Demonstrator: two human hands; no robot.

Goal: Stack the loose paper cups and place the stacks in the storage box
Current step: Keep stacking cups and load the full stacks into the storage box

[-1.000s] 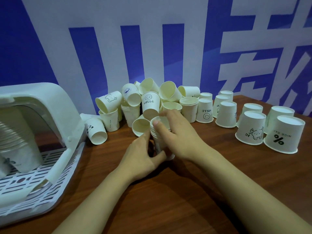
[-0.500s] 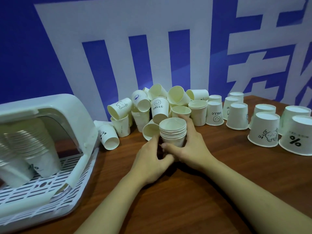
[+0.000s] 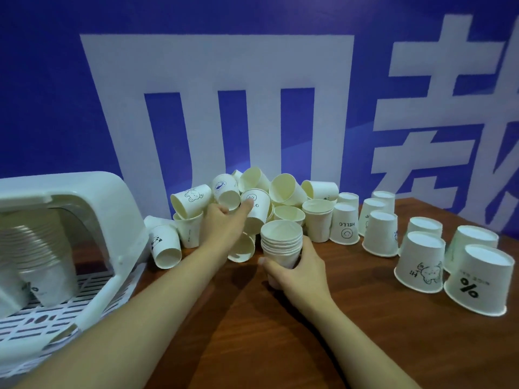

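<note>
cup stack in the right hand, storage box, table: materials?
Cup stack: thin matte cream paper, rolled rims nested. Storage box: glossy white moulded plastic, with a slotted base. Table: brown wood-grain top, slight sheen; solid or laminate unclear.

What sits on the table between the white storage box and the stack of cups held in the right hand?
In the head view, the left forearm crosses that stretch, with a panda-print paper cup lying on its side near the white storage box.

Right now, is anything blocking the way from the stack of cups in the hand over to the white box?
Only the person's own left arm crosses that path. The right hand holds the stack; the storage box stands open toward it, and the table between shows bare wood.
</note>
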